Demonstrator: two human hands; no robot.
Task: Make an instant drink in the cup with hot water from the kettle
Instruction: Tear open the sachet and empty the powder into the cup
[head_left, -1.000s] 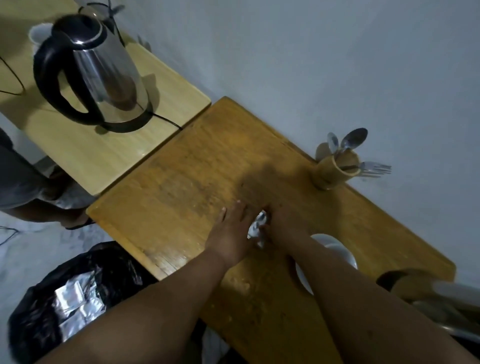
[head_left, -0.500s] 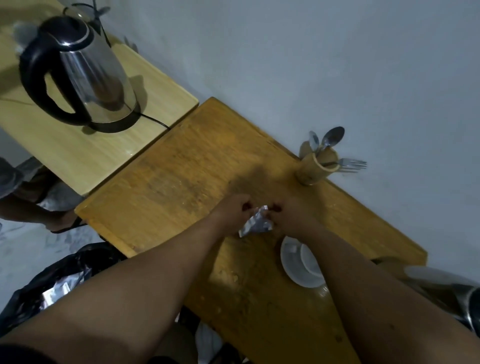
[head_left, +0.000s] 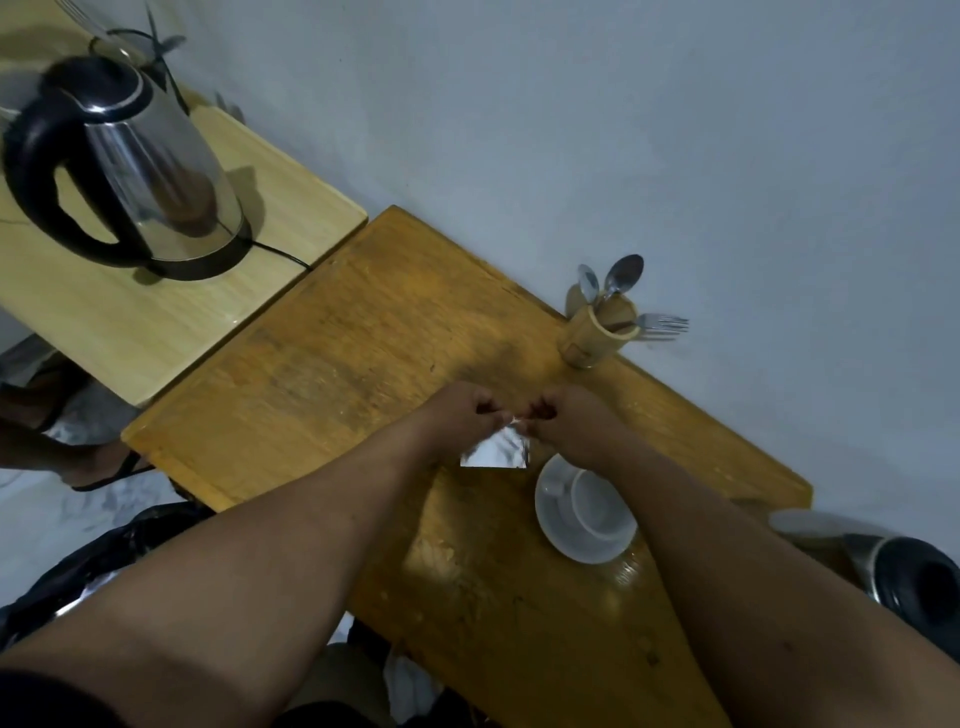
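A small silver sachet (head_left: 496, 451) hangs above the brown wooden table (head_left: 332, 364), pinched at its top edge by both hands. My left hand (head_left: 460, 418) grips the top from the left and my right hand (head_left: 574, 423) from the right, fingertips nearly touching. Just below and to the right of the sachet, a white cup (head_left: 597, 501) stands empty on a white saucer (head_left: 558, 525). The steel kettle (head_left: 135, 171) with black handle and lid sits on its base on the pale side table (head_left: 156, 332) at the far left.
A wooden holder (head_left: 597, 332) with spoons and a fork stands by the wall behind my hands. A black and steel vessel (head_left: 914, 577) is at the right edge. A black bin bag (head_left: 93, 566) with silver wrappers lies on the floor at the lower left. A person's foot shows at the left.
Both hands have lifted the sachet off the table and now hold it by its top edge, hanging flat. The cup and saucer have come into full view.
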